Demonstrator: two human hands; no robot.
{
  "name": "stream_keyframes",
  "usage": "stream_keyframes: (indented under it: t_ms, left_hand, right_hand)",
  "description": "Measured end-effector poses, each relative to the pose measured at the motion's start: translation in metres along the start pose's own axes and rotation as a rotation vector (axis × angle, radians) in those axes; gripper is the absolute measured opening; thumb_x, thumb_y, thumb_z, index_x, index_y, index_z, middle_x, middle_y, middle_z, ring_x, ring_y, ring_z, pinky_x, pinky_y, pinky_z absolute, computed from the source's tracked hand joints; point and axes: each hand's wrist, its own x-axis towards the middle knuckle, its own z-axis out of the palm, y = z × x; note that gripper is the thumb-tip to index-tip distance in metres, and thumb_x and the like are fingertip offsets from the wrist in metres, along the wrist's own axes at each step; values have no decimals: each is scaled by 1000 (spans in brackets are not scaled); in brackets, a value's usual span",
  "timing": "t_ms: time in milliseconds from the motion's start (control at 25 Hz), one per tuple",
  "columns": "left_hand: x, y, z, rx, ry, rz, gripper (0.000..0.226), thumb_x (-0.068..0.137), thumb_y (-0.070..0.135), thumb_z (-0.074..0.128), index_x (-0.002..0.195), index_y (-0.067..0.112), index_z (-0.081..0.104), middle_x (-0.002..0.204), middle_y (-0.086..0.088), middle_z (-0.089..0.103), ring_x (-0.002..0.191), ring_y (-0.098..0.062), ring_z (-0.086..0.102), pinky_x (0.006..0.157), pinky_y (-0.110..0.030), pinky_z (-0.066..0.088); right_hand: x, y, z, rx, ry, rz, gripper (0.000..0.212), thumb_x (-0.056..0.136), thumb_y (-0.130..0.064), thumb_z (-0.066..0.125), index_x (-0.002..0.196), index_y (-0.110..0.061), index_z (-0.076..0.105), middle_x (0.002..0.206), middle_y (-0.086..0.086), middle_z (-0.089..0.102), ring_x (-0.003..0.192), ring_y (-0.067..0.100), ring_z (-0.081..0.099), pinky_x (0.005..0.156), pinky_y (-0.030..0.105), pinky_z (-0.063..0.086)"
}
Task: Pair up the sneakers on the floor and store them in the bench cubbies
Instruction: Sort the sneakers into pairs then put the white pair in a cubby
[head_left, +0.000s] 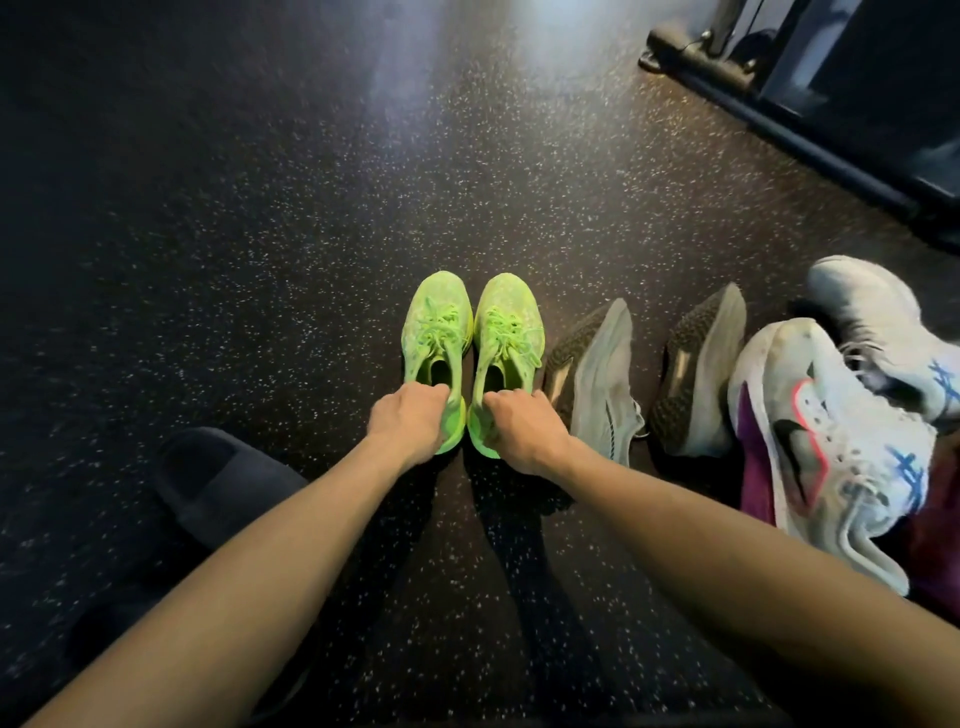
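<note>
Two neon green sneakers stand side by side on the dark speckled floor, toes pointing away from me. My left hand grips the heel of the left green sneaker. My right hand grips the heel of the right green sneaker. To their right, two grey sneakers lie on their sides with soles showing, one next to the green pair and the other further right. No bench cubbies are in view.
A pile of white sneakers sits at the right edge, one with a black swoosh and purple sole, another with blue marks. A black slipper lies at lower left. Dark equipment stands at upper right.
</note>
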Motion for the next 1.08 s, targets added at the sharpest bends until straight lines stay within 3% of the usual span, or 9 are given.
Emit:
stream_keyframes:
  t_ms: [80,200,280,400,480,680,880,1080]
  left_hand:
    - [3,0,-8,42,-82,-45,14,87,21,59,98,21,50,111,-7,59,101,-29,61,74,-35,45]
    - [-5,7,-18,164,-47,-95,32,85,30,59,114,18,52,122,-8,56,112,-28,55,87,-39,44]
    - [-12,19,-25,219,159,-10,48,80,42,60,119,17,47,122,-7,53,113,-28,50,90,-39,40]
    - [-17,57,-32,109,369,281,42,79,37,57,114,17,47,113,-5,54,104,-25,50,87,-37,39]
    - [-17,90,-32,86,356,475,38,81,38,55,114,19,48,113,-4,54,105,-25,50,87,-37,39]
    - [-17,155,-15,215,196,805,47,82,50,55,120,22,52,125,1,53,117,-24,45,91,-38,39]
    - [-14,175,10,511,18,787,66,81,55,63,132,17,46,136,-2,44,128,-30,33,93,-41,37]
    - [-16,173,26,649,141,781,45,90,25,60,132,15,49,137,-8,34,123,-32,33,80,-39,39]
  right_hand:
    - [-1,2,-7,52,-58,-60,17,87,-15,60,102,-8,54,107,13,62,101,36,60,81,41,44]
    - [-8,3,-23,135,-114,-133,40,79,-13,67,115,-9,51,114,12,57,106,32,57,82,42,50]
    - [-18,12,-39,286,11,-110,45,75,-11,66,117,-10,51,116,11,56,109,28,52,89,42,49]
    - [-40,46,-56,389,331,114,28,81,-15,57,108,-10,55,112,10,57,107,26,50,92,43,46]
    - [-60,78,-62,324,413,312,20,86,-21,51,102,-10,55,107,10,56,103,29,53,88,45,47]
    - [-117,135,-53,295,324,762,27,90,-23,43,104,-3,55,115,23,60,107,40,58,86,42,46]
    - [-145,153,-39,242,230,851,30,90,-18,44,97,5,62,108,29,64,105,43,59,82,41,48]
    - [-150,162,-26,359,247,967,37,86,-17,53,117,3,53,123,22,59,115,39,57,90,39,47]
